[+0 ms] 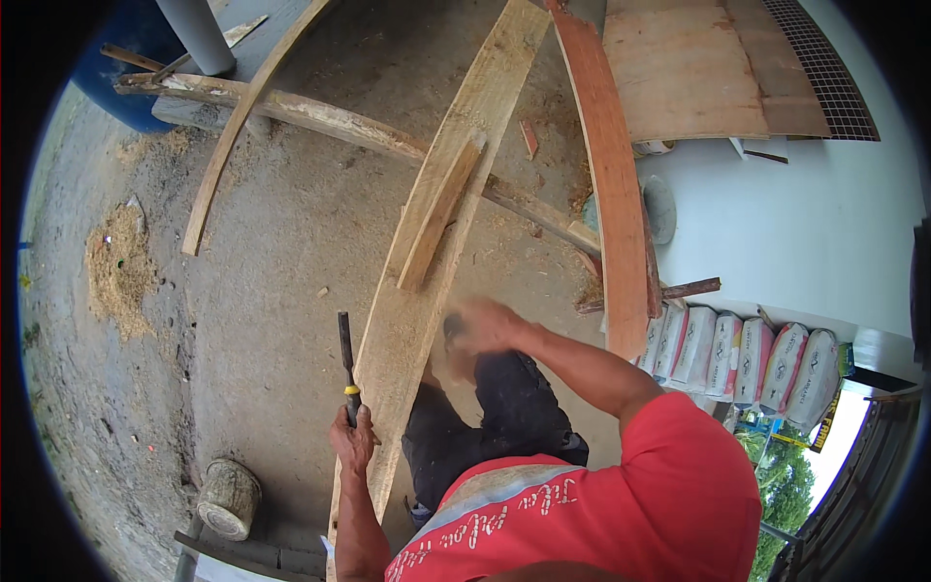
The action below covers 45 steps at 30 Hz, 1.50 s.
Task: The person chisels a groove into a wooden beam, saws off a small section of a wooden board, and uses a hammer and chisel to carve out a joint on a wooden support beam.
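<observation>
My left hand (353, 441) is closed round the black handle of a chisel (347, 359), beside the left edge of a long pale plank (388, 339). The chisel has a yellow ring, and its dark blade points away from me. My right hand (483, 325) is smeared by motion above my knee, just right of the plank. A small dark thing shows at its left side; whether the fingers hold it I cannot make out. A shorter wood piece (441, 218) lies lengthwise on the plank, farther from both hands.
A rough beam (330, 118) passes under the plank. A reddish board (613, 184) stretches along the right, near stacked bags (727, 354) by the white wall. A curved strip (233, 131) rests at the left, with a sawdust heap (118, 267) and a bucket (230, 500) beyond.
</observation>
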Tool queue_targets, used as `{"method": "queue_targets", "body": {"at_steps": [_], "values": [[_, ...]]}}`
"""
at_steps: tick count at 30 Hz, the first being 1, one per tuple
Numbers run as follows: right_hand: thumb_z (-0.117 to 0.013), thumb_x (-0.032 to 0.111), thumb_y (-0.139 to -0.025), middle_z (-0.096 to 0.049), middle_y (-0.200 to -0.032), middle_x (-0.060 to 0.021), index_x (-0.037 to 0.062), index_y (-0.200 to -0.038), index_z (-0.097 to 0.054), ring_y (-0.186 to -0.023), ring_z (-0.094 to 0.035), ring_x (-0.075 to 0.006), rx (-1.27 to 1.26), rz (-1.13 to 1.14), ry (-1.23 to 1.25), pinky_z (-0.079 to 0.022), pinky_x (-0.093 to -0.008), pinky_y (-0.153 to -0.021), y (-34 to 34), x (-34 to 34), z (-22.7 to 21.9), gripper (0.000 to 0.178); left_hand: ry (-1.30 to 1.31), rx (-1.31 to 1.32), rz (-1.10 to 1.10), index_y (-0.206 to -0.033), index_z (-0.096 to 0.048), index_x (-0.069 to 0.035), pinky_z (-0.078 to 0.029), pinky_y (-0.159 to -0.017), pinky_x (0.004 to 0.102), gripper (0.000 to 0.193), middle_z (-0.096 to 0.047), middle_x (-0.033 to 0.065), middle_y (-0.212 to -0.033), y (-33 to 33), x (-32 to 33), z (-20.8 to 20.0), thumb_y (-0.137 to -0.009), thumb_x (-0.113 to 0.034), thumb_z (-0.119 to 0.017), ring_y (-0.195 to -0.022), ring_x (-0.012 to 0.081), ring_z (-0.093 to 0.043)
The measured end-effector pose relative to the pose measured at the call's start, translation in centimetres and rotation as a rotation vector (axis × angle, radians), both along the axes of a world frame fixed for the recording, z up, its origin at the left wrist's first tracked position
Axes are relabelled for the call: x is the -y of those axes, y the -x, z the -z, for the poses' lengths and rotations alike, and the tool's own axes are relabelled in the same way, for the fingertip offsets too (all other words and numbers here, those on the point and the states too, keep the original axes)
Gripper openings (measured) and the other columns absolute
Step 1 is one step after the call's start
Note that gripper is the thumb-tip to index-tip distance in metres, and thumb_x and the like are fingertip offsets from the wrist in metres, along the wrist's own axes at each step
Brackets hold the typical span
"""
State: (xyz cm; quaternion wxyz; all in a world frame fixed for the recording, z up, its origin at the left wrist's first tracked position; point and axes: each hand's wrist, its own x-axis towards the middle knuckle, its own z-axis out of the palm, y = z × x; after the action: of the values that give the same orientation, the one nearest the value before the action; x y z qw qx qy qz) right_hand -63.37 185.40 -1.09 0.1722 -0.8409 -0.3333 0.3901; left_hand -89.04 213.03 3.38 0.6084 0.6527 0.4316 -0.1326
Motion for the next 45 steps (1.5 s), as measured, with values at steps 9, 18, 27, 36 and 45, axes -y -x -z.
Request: {"method": "queue_targets", "body": {"at_steps": [9, 18, 27, 36, 45], "values": [[-0.058, 0.023, -0.090, -0.066, -0.090, -0.0167, 0.0051, -0.090, -0.066, -0.091, -0.063, -0.0391, -0.072, -0.127, 0.137, -0.048, -0.0474, -0.083, 11.2, 6.6, -18.8, 0.020, 0.181, 0.111, -0.014, -0.090, -0.052, -0.002, -0.045, -0.043, 0.0263, 0.031, -0.056, 0.0047, -0.065, -2.5, -0.1, -4.0, -0.101, -0.031, -0.052, -0.049, 0.0104, -0.055], [-0.069, 0.022, -0.088, -0.058, -0.071, -0.0049, 0.0046, -0.087, -0.064, -0.059, -0.055, -0.0138, 0.900, 0.323, -0.495, -0.046, -0.0295, -0.056, -10.1, 5.3, -39.3, 0.018, -0.001, 0.424, 0.200, -0.116, -0.056, -0.003, -0.044, -0.044, 0.0246, 0.039, -0.058, 0.0023, -0.070, -14.9, -4.7, -12.9, -0.102, -0.039, -0.049, -0.049, 0.0082, -0.052], [-0.056, 0.034, -0.095, -0.069, -0.098, -0.0114, 0.0054, -0.099, -0.070, -0.097, -0.063, -0.0282, 0.486, -0.089, -0.624, -0.046, -0.0391, -0.093, -20.2, -4.3, -16.2, 0.032, 0.172, 0.304, 0.261, -0.149, -0.042, -0.009, -0.042, -0.041, 0.0263, 0.052, -0.059, 0.0034, -0.071, -26.3, 5.0, -11.1, -0.099, -0.022, -0.047, -0.047, 0.0094, -0.050], [-0.038, 0.049, -0.099, -0.070, -0.090, -0.0150, 0.0091, -0.089, -0.072, -0.102, -0.061, -0.0324, 0.278, -0.111, -0.248, -0.028, -0.0535, -0.106, -22.0, -7.6, -0.8, 0.054, 0.237, 0.154, 0.299, -0.135, -0.059, -0.007, -0.040, -0.041, 0.0255, 0.041, -0.060, 0.0039, -0.072, -35.8, 7.7, -1.7, -0.098, -0.019, -0.046, -0.047, 0.0098, -0.050], [-0.035, 0.053, -0.096, -0.069, -0.081, -0.0180, 0.0068, -0.072, -0.074, -0.097, -0.064, -0.0335, 0.269, 0.114, -0.215, -0.025, -0.0498, -0.105, -25.2, -8.5, 5.1, 0.065, -0.081, 0.357, 0.462, -0.113, -0.067, 0.000, -0.046, -0.052, 0.0305, 0.031, -0.064, 0.0048, -0.071, -39.3, 8.0, 5.8, -0.100, -0.021, -0.049, -0.056, 0.0114, -0.055]]}}
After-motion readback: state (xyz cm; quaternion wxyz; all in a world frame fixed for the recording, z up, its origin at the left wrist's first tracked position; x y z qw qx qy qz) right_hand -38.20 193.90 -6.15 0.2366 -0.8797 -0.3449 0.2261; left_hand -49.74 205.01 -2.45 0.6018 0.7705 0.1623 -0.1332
